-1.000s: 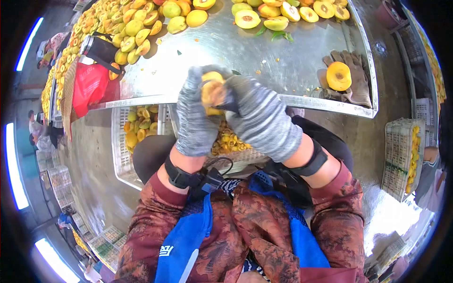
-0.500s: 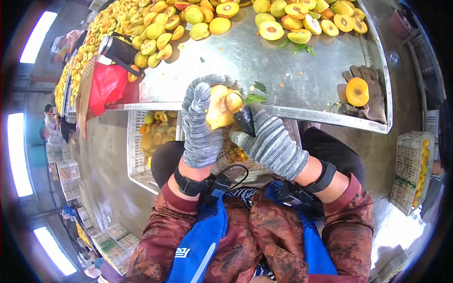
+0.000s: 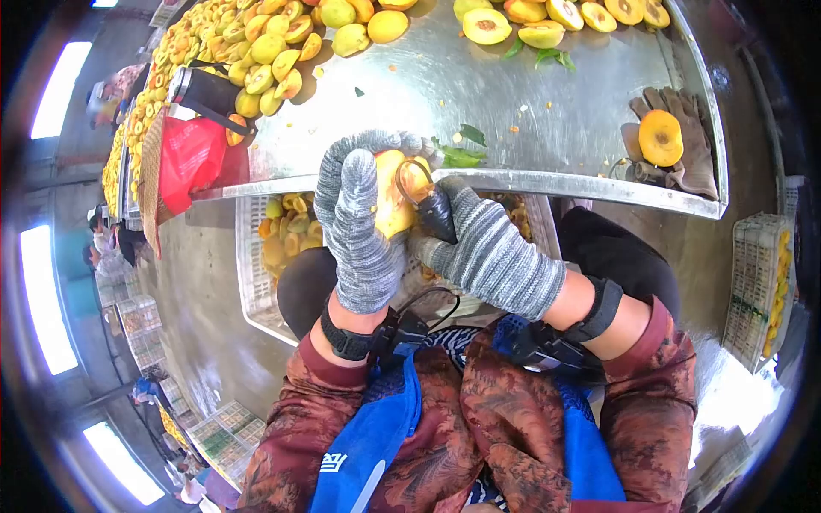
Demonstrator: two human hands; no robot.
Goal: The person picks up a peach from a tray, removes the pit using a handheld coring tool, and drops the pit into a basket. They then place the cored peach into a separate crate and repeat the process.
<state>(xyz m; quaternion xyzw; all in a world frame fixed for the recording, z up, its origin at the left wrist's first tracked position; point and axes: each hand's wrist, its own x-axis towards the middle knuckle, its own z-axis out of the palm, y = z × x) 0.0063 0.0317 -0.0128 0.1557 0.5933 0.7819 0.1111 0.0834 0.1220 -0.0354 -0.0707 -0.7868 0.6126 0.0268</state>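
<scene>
My left hand (image 3: 355, 231), in a grey striped knit glove, is wrapped round a yellow peach half (image 3: 390, 205) just off the table's front edge. In my right hand (image 3: 505, 252), gloved alike, is a pitting tool (image 3: 439, 217) with a black handle and a thin curved metal loop. That loop lies against the cut face of the peach, around its orange-brown centre. My left fingers cover the peach's far side. Green leaves (image 3: 462, 157) lie on the table just beyond my hands.
The metal table (image 3: 376, 103) carries heaped peach halves (image 3: 265, 51) at left and back. A black flask (image 3: 205, 90) and red bag (image 3: 190, 158) sit left. At right, a peach half (image 3: 660, 137) rests on a brown glove (image 3: 694, 158). A crate (image 3: 252, 256) with fruit stands below.
The loop now shows more clearly round the peach's centre, and the peach is turned slightly in my left hand. The whole view has shifted a little.
</scene>
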